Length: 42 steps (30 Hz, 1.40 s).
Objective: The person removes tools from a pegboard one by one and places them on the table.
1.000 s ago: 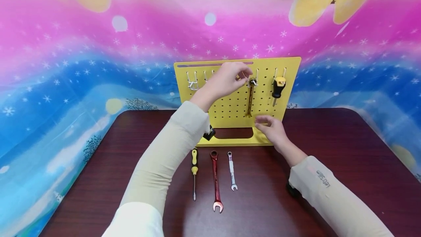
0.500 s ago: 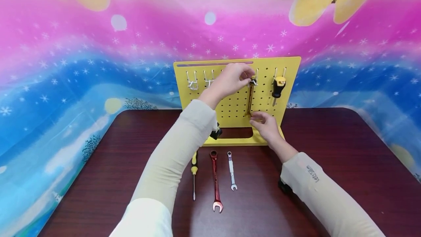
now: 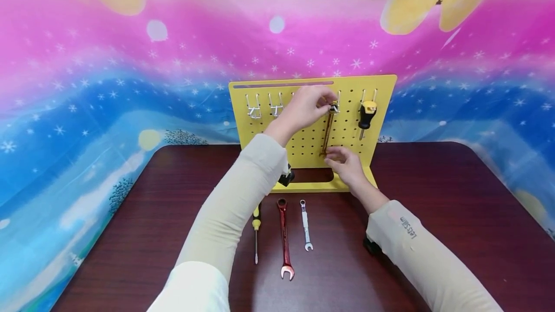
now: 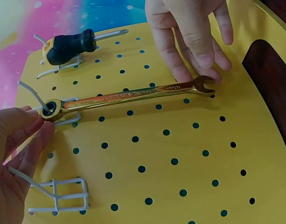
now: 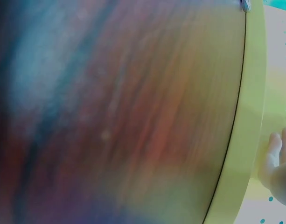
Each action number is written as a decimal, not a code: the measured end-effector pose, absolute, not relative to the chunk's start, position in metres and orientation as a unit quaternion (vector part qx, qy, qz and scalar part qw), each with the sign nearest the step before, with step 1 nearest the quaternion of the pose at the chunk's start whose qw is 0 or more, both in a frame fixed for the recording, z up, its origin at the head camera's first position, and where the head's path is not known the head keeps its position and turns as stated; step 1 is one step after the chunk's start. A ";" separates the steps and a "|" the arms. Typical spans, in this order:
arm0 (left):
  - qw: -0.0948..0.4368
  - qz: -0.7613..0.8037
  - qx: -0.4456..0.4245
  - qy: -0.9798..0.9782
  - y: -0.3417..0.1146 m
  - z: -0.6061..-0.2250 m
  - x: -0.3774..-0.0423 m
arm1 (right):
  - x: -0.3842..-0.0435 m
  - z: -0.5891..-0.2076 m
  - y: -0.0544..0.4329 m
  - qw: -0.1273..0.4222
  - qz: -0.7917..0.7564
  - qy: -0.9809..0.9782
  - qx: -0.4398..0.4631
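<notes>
A gold combination wrench (image 4: 129, 96) hangs by its ring end on a white hook (image 4: 35, 95) of the yellow pegboard (image 3: 303, 146). My left hand (image 3: 303, 107) pinches that ring end between thumb and fingers, as the left wrist view shows. Down at the open-ended jaw is my right hand (image 3: 347, 165), its fingertips right at the wrench and its fingers loosely extended. In the right wrist view only part of a hand (image 5: 278, 165) appears, at the right edge, against the board.
A stubby screwdriver (image 3: 367, 115) hangs at the board's right. White hooks (image 3: 254, 110) line its left. On the table (image 3: 347, 254) lie a yellow-black screwdriver (image 3: 256, 225), a red combination wrench (image 3: 284, 240) and a small silver wrench (image 3: 305, 225). A patterned cloth (image 3: 195, 61) hangs behind.
My right hand has moved left, to the wrench's lower end, which has swung slightly left. My left hand has shifted a little right and stays at the ring end.
</notes>
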<state>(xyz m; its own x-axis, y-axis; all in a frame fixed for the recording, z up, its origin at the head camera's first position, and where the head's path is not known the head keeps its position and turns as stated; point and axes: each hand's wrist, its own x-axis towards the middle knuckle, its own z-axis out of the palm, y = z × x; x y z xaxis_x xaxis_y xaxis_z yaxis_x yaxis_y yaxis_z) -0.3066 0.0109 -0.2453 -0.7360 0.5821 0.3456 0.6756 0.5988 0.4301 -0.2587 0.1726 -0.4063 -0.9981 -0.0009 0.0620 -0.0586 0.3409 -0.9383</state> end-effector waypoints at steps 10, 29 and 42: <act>0.097 -0.282 -0.345 -0.890 0.013 -0.247 -0.305 | -0.252 -0.405 0.174 0.050 0.543 -0.838 0.036; 0.110 -0.297 -0.347 -0.883 0.018 -0.252 -0.302 | -0.233 -0.397 0.176 0.092 0.495 -0.857 0.109; 0.119 -0.303 -0.380 -0.866 0.014 -0.255 -0.295 | -0.219 -0.397 0.179 0.112 0.477 -0.862 0.127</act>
<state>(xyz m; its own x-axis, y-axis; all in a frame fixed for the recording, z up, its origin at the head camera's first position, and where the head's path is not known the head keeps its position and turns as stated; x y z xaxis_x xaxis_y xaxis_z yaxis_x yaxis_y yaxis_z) -0.2951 0.0144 -0.2548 -0.6835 0.5852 0.4364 0.7296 0.5281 0.4345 -0.2188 0.1785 -0.3968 -0.9425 -0.1125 0.3147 -0.3263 0.5126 -0.7942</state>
